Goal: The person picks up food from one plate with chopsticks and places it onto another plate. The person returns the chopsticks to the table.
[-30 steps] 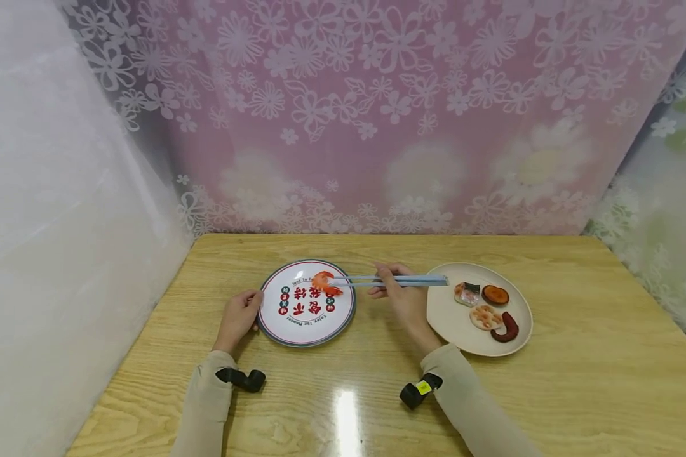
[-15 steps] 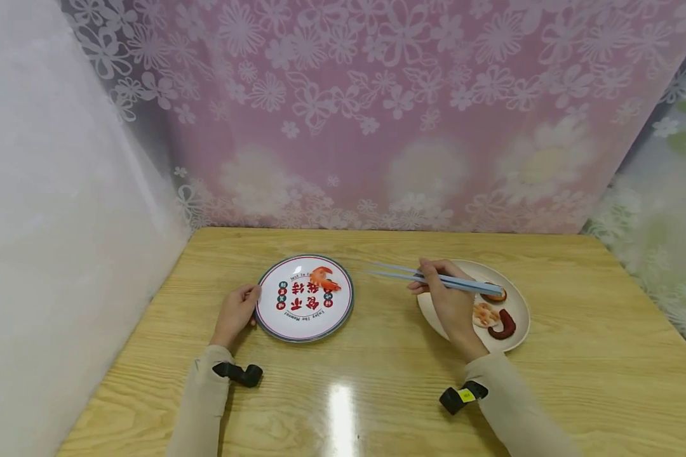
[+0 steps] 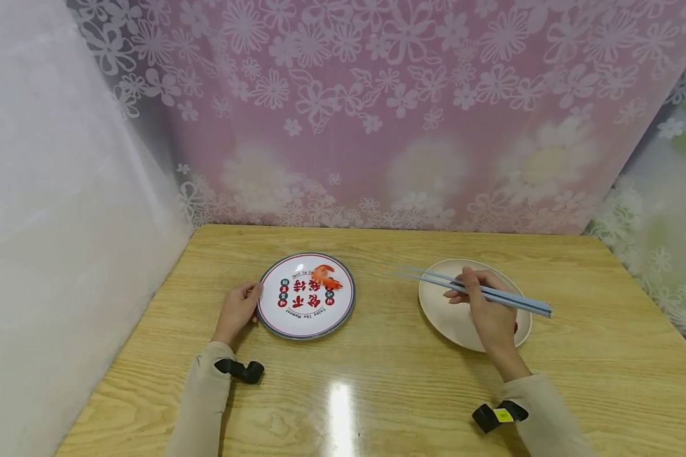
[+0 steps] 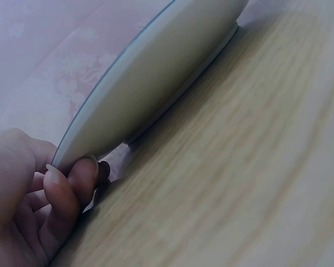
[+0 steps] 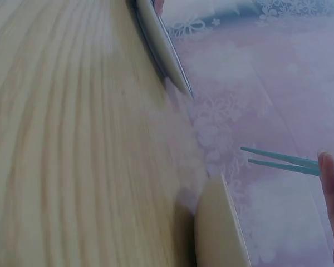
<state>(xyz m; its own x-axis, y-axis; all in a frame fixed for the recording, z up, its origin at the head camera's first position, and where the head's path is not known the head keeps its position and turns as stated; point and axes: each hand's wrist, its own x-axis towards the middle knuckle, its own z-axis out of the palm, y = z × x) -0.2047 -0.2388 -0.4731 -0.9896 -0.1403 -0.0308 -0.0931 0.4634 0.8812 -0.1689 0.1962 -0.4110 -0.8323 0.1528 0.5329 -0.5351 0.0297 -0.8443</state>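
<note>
My left hand (image 3: 240, 311) pinches the left rim of a white plate (image 3: 282, 322) printed with red characters and a dark border. In the left wrist view its fingers (image 4: 61, 192) curl at the plate's rim from below. An orange shrimp (image 3: 327, 278) lies on the plate's upper right. My right hand (image 3: 488, 317) holds pale blue chopsticks (image 3: 523, 303) over a cream plate (image 3: 443, 317). The tips point left, slightly apart, with nothing between them in the right wrist view. A dark red food piece (image 3: 516, 327) peeks out beside my right hand; the hand hides the other food there.
Both plates stand on a wood-grain table (image 3: 371, 355), with a gap between them. A pink floral curtain (image 3: 366, 158) hangs along the far edge, and a whitish sheet (image 3: 74, 241) covers the left side. Black wrist cameras sit on both sleeves.
The chopsticks have let go of the shrimp, which stays on the white plate. My right hand has moved right with them, over the cream plate's food. My left hand keeps its place.
</note>
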